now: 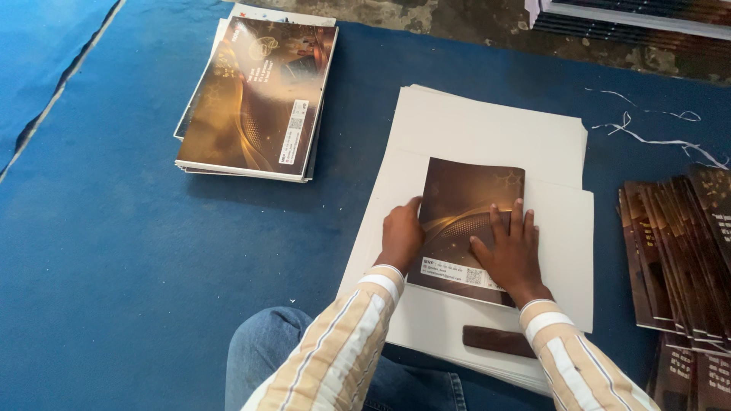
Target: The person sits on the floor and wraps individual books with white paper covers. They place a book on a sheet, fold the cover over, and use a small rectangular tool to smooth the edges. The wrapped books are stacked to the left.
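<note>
A wide blue mat covers the floor, seen from above by a seated person in jeans and a striped shirt. In front of them lies a stack of large white sheets, and on top of it, near the middle, rests a brown booklet with a gold swirl cover, its long axis running away from the person, tilted slightly. Both hands are on it. The left hand curls over the booklet's left edge, fingers bent, seemingly gripping or pressing that edge. The right hand lies flat and open on the cover's lower right part, fingers spread and pointing away. A stack of matching booklets sits well apart at the far left; more fanned booklets lie to the right. A small dark brown bar rests on the sheets just near the right wrist.
</note>
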